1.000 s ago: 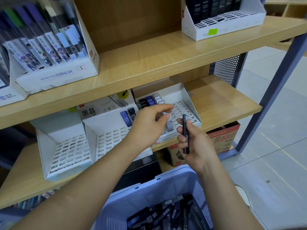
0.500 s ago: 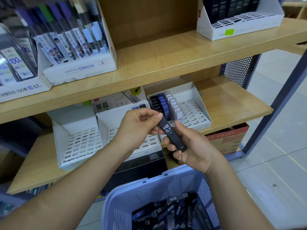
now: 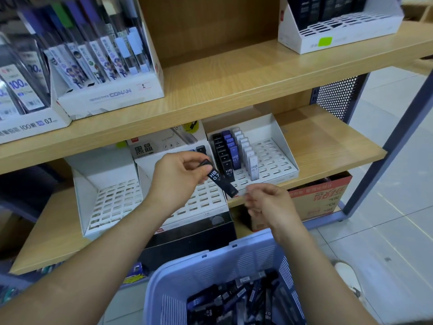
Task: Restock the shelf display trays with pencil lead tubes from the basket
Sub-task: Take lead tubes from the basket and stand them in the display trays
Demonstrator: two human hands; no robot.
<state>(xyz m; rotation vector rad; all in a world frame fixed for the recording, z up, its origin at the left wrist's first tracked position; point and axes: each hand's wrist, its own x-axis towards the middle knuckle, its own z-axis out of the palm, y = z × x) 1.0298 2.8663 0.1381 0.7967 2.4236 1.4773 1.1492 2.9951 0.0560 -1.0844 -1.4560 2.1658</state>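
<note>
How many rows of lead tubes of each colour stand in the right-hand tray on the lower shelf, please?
Black row: 1
Blue row: 1
White row: 1
Total: 3 rows

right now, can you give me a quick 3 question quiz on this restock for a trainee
1. True or false: the left hand grips the black tube by its upper end.
2. On the lower shelf, which tray holds three rows of tubes? A left; B middle; C right tray.
3. What is printed on the held tube?

Key: 1 true; 2 C; 3 HB 0.7
</note>
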